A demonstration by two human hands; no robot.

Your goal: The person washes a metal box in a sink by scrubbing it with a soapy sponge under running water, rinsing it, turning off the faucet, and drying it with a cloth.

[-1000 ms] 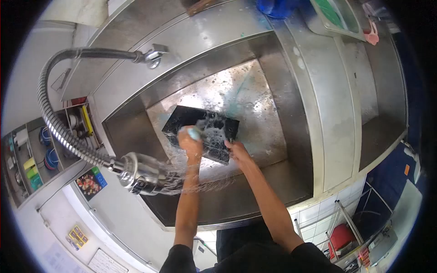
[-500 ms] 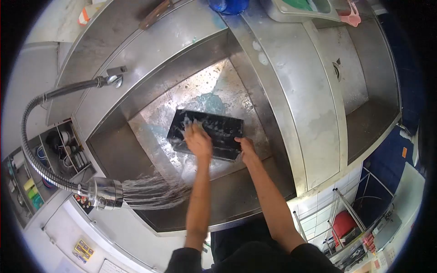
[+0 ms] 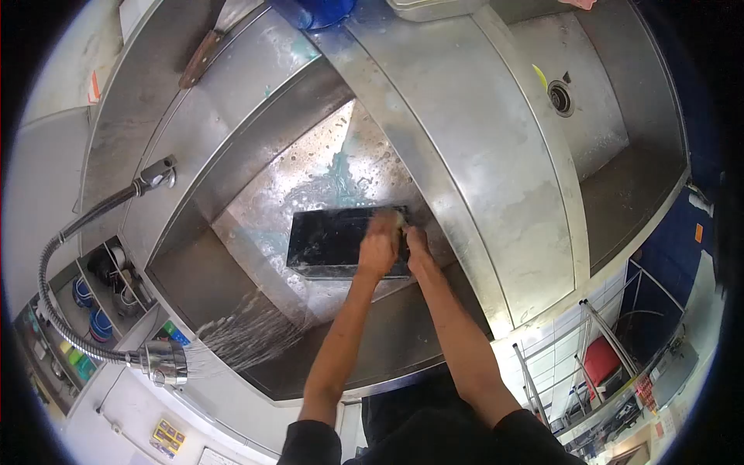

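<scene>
A black rectangular tray-like object (image 3: pixel 329 239) lies in the steel sink (image 3: pixel 256 186), its long side running left to right. My left hand (image 3: pixel 378 246) presses on its right part, fingers blurred; something small and pale shows at the fingertips, too indistinct to name. Gripping the object's right edge is my right hand (image 3: pixel 417 244), close beside the left one. Water sprays from a metal spray head (image 3: pixel 164 363) into the sink's near left part, away from both hands.
A wooden-handled tool (image 3: pixel 200 60) lies behind the sink. Near the top edge stand a blue container (image 3: pixel 314 11) and a pale tray (image 3: pixel 434 8). A second basin with a drain (image 3: pixel 559 98) is at the right. Shelves with dishes (image 3: pixel 93 310) stand at the left.
My left hand has moved from the object's left and middle part to its right end. The object now lies straighter. The view has shifted, showing more of the second basin.
</scene>
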